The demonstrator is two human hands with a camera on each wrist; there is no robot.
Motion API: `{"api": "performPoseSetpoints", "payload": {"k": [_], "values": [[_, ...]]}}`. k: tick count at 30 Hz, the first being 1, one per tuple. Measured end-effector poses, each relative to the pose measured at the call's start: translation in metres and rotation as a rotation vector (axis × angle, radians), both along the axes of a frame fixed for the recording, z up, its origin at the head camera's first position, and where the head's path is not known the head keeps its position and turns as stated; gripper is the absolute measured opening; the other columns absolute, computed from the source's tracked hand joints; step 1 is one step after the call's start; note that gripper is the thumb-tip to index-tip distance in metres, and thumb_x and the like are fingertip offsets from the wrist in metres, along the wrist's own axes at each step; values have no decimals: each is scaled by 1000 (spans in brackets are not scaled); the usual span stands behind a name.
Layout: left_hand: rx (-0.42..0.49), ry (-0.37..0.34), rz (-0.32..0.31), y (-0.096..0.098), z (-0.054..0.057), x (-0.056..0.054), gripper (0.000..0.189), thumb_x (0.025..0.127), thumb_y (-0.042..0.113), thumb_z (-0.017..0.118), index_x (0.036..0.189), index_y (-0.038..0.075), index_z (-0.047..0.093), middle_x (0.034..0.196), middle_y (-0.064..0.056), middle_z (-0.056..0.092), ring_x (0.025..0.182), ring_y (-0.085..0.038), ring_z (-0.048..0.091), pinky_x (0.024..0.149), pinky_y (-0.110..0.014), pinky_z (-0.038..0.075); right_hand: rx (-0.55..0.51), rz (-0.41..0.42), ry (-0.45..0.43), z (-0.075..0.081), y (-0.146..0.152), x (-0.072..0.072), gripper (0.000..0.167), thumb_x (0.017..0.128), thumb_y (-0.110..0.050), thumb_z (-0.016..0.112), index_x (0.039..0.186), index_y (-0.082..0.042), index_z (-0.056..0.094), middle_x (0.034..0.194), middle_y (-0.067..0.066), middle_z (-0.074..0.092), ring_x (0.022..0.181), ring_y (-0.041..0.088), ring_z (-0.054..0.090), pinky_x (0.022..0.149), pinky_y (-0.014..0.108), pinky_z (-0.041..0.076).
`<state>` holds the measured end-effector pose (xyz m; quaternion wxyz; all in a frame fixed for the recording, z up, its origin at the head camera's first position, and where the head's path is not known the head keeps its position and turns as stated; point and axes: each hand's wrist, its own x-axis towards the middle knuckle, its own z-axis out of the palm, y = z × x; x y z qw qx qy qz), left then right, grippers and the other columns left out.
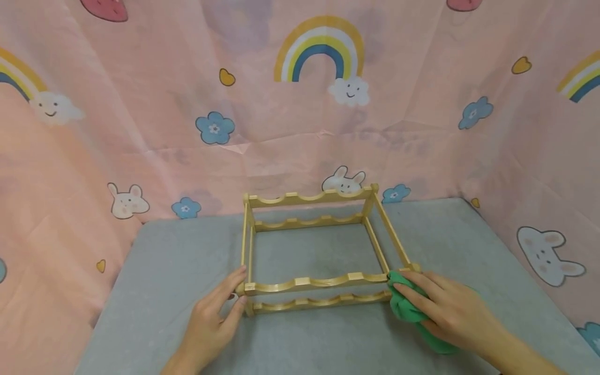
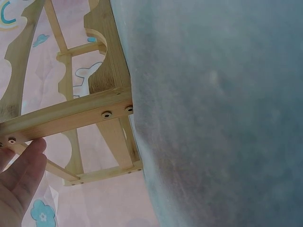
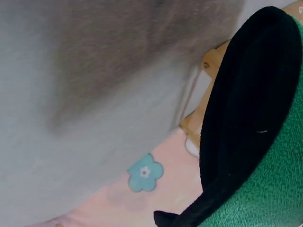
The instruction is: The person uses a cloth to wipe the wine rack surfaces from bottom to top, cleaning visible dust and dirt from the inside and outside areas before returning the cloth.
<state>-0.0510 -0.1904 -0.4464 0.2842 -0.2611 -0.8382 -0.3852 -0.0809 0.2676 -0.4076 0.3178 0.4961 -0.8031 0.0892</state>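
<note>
A light wooden wine rack (image 1: 323, 282) with scalloped rails stands on the grey-blue table. At its near left corner, my left hand (image 1: 208, 317) holds the frame, fingers on the side and thumb lower down by the post. The left wrist view shows those fingertips (image 2: 37, 146) against the rack's wooden end bar (image 2: 71, 116), which has screws in it. My right hand (image 1: 452, 310) grips a bunched green cloth (image 1: 405, 307) against the near right corner. Up close in the right wrist view, the cloth (image 3: 270, 189) has a black edge and covers much of the rack there.
The table (image 1: 154, 323) carries a grey-blue cover. Behind it and at both sides hangs a pink curtain (image 1: 281, 130) printed with rainbows, rabbits and flowers, close to the rack's far side.
</note>
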Motion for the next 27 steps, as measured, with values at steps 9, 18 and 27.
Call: {"api": "performPoseSetpoints", "payload": {"k": [9,18,27], "values": [[-3,-15,3,-2,-2,0,56,85,-9,75,138,5,65,139,-16,66,114,-17,70,85,-17,54,-20,55,35,0,-23,-7,45,111,-26,38,123,1,73,122,19,70,91,29,70,66,40,60],[-12,-11,-2,-2,-2,-1,57,85,-8,75,139,6,64,141,-12,65,113,-20,70,84,-19,55,33,89,8,8,-62,-8,42,111,-24,39,126,-2,72,120,17,70,91,27,69,72,36,61],[-5,8,-2,-2,0,-1,56,85,-6,74,139,5,64,139,-16,66,115,-20,70,82,-23,57,-4,138,39,10,-98,-13,37,110,-22,44,124,-2,72,120,17,71,88,26,69,66,32,60]]}}
